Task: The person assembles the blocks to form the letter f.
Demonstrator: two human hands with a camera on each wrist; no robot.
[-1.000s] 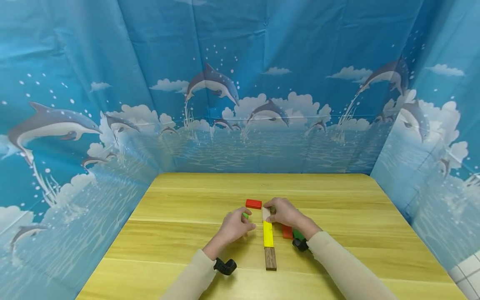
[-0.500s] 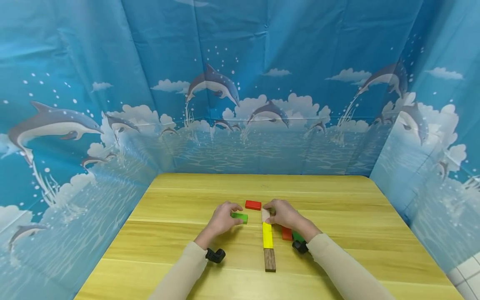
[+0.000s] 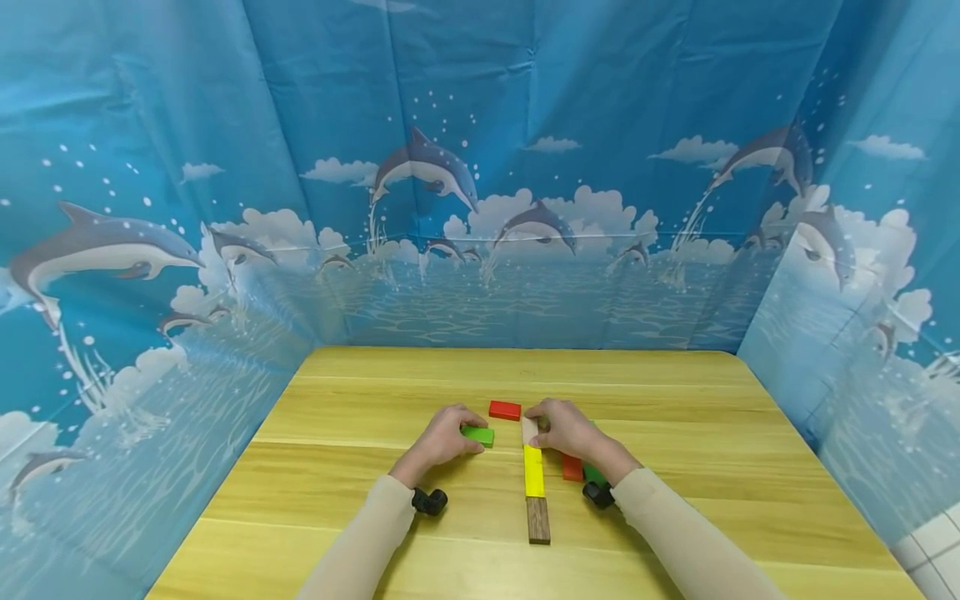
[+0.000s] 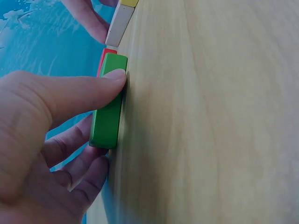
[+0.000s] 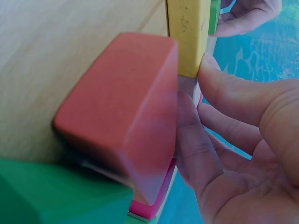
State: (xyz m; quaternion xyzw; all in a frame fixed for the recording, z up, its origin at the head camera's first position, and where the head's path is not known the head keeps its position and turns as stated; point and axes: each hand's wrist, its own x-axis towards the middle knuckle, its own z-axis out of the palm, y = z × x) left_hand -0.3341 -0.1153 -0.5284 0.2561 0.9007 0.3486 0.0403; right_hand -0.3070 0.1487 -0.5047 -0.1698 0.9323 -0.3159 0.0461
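Soft, even light, seemingly from overhead, fills the head view, leaving a pale sheen on the table (image 3: pixel 480 571) on the near side of both grips. Beyond them, the curtain (image 3: pixel 480 100) carries faint glare along its creases and darkens in a fold far to the right. Faint shadows lie below the sleeves (image 3: pixel 363 537); wide-angle stretch splays the table's sides. Dimmer and cooler, the left wrist view shows soft shadow spreading beside the gripped green block (image 4: pixel 110 121), the wood grain smeared. At right wrist, the red block (image 5: pixel 117 88) and dark green block (image 5: pixel 51 198) blur close to the lens, before the grip, over deep shadow.
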